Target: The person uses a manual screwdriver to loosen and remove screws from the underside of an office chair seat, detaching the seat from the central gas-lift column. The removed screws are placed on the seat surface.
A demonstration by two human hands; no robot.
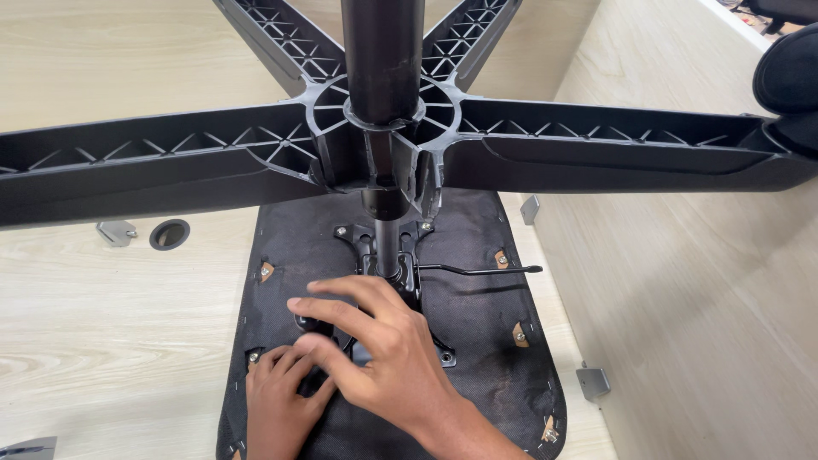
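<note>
An office chair lies upside down on a light wood table. Its black fabric seat underside (477,341) faces up, with the black metal mechanism plate (400,273) bolted at its middle. A gas cylinder (385,77) rises from the plate through the black five-arm star base (213,158). My right hand (383,345) rests flat over the near part of the mechanism plate, fingers spread to the left. My left hand (277,400) lies just under it, fingertips touching the plate's near left corner. What lies beneath the hands is hidden.
A thin black lever (486,271) sticks out to the right of the mechanism. A round cable hole (169,234) and metal brackets (115,232) sit on the table (102,324). A wooden divider panel (699,307) stands at right. A black caster (788,81) is at upper right.
</note>
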